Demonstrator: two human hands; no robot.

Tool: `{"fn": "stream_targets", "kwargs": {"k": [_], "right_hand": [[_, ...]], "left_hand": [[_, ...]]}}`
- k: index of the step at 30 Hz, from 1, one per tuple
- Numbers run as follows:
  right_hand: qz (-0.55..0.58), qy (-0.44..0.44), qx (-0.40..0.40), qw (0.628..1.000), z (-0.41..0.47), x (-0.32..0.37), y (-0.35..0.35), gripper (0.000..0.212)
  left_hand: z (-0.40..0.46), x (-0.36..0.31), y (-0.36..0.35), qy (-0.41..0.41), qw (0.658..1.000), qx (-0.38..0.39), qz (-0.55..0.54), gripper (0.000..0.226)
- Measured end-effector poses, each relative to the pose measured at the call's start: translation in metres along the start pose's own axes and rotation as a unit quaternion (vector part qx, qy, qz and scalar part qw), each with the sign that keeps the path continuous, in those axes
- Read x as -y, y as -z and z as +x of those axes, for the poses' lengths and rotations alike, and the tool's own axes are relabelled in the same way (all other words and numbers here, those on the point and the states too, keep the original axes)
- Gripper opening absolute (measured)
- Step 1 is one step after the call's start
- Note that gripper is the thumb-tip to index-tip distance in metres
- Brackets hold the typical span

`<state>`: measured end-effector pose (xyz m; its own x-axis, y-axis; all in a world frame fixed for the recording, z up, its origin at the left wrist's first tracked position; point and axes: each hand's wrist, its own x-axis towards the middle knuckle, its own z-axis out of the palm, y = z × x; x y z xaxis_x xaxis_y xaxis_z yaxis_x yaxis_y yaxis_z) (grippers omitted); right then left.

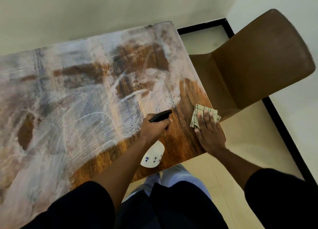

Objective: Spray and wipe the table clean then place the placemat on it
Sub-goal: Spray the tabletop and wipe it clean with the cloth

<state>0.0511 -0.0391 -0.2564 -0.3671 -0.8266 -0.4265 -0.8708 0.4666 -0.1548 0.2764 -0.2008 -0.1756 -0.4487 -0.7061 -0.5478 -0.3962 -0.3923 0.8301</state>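
Note:
The wooden table is smeared with white dusty streaks over most of its top; the strip near its right edge shows bare brown wood. My left hand grips a white spray bottle by its black trigger head, nozzle aimed toward the far right. Small dark droplets speckle the surface ahead of the nozzle. My right hand presses flat on a folded checked cloth at the table's right edge. No placemat is in view.
A brown chair stands close against the table's right side. A pale wall runs behind the table's far edge. Beige floor tiles with a black border lie to the right. My legs stand at the table's near corner.

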Motion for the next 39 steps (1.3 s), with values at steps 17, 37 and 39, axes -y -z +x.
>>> {"fn": "stream_targets", "kwargs": {"k": [17,37,39], "right_hand": [[-0.026,0.084,0.013,0.996,0.162,-0.015,0.072,0.068],[-0.025,0.211,-0.011,0.977,0.128,0.001,0.048,0.070],[-0.006,0.180,-0.021,0.983,0.086,0.003,0.030,0.073]], "left_hand": [[0.046,-0.047,-0.023,0.018,0.996,-0.075,-0.039,0.021],[0.070,-0.063,-0.032,0.021,0.988,-0.140,-0.058,0.041],[0.070,-0.062,-0.033,0.018,0.989,-0.135,-0.056,0.040]]}}
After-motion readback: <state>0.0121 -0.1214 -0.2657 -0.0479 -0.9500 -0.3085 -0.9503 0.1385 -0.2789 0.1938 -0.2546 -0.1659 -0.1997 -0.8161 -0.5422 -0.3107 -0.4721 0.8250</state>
